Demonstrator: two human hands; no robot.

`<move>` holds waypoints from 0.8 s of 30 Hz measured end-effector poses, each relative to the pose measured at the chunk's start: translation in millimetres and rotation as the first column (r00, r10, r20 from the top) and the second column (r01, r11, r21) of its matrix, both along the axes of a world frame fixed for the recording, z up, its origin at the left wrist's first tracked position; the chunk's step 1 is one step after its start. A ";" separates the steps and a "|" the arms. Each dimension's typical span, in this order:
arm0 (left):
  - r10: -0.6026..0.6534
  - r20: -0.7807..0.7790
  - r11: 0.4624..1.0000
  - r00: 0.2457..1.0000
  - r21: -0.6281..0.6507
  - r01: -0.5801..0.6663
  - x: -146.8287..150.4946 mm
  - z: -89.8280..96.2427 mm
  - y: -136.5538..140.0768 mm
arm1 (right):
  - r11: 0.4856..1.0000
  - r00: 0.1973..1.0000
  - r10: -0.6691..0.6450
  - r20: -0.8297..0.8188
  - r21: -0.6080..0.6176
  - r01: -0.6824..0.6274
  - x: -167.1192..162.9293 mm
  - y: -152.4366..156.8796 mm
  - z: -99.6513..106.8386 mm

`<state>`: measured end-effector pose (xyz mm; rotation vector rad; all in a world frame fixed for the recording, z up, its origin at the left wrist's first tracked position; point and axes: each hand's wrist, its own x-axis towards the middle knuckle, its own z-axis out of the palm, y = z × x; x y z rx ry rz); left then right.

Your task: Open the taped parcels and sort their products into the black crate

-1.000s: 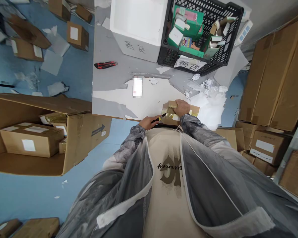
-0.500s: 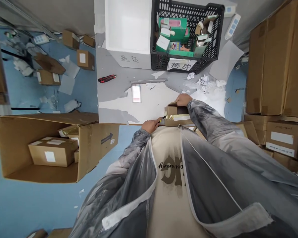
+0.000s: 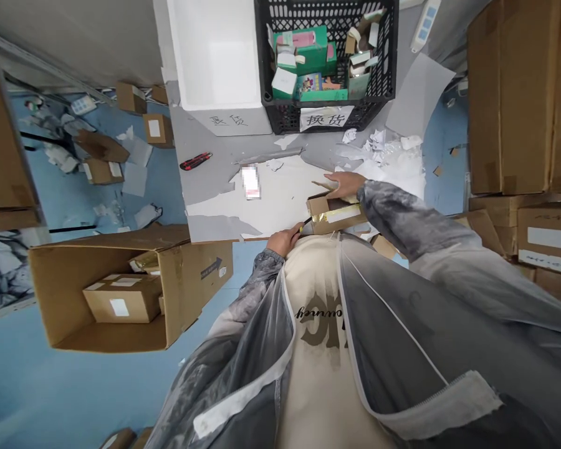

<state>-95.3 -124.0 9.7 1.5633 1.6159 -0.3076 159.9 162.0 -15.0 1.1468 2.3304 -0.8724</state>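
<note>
Left hand (image 3: 284, 239) fingers grip a knife (image 3: 305, 222) at the small box (image 3: 335, 212); right hand (image 3: 345, 184) fingers clasp it

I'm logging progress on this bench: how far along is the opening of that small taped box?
Underway, not finished. The right hand steadies the small box on the table; the left hand holds a knife at its near end. The shiny tape looks unbroken across the side. Cutting through it and lifting the flaps remain.
</note>
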 end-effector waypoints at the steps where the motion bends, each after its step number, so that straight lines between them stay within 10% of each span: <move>1: -0.004 -0.008 1.000 1.000 -0.004 0.003 -0.6 0.1 0.5 | 0.999 1.000 -0.021 0.007 0.036 0.021 11.3 -17.9 2.5; 9: -0.085 -0.078 0.995 0.993 -0.060 0.081 -1.0 5.3 12.0 | 0.928 0.968 -0.248 0.021 0.291 0.232 107.9 -110.5 -3.6; 24: -0.291 -0.209 0.953 0.934 -0.153 0.263 -5.6 13.3 33.0 | 0.999 0.985 -0.037 0.171 0.030 0.032 105.2 -9.3 -6.6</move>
